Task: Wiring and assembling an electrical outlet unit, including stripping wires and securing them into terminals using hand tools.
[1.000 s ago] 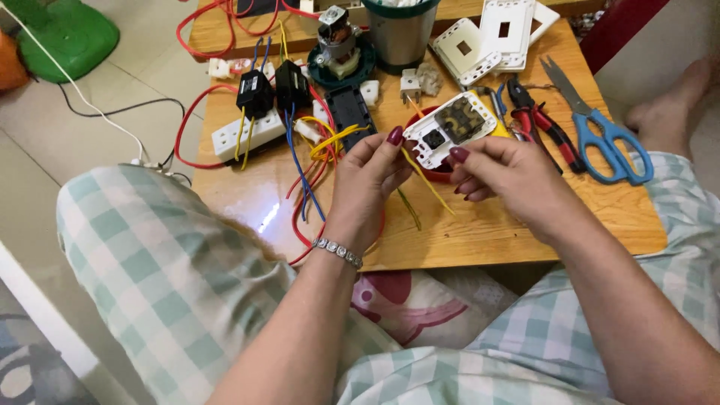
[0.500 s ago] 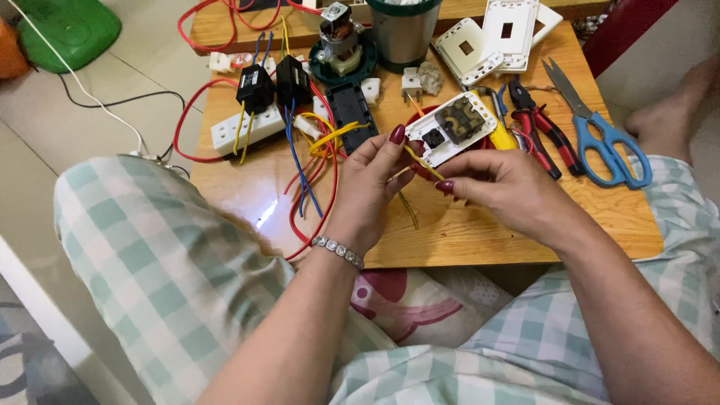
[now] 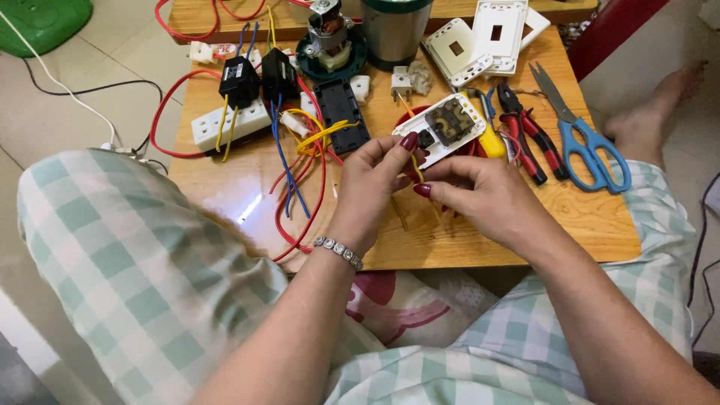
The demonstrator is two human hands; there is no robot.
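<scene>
Over a low wooden table (image 3: 592, 221), my left hand (image 3: 375, 187) and my right hand (image 3: 480, 195) meet, both pinching a thin yellow wire (image 3: 417, 168) between fingertips. My left fingers also touch the near edge of a white switch plate (image 3: 442, 126) lying face down, its dark and brass parts showing. The wire runs from under that plate. A silver bracelet (image 3: 339, 253) circles my left wrist.
Red-handled pliers (image 3: 525, 135) and blue-handled scissors (image 3: 585, 139) lie to the right. White cover plates (image 3: 480, 37) and a metal cup (image 3: 394, 30) stand at the back. A tangle of red, blue and yellow wires (image 3: 304, 161), black blocks and a white socket strip (image 3: 229, 124) lie on the left.
Both hands have drawn closer together below the switch plate, and my right fingers have closed onto the yellow wire. The camera view has shifted slightly.
</scene>
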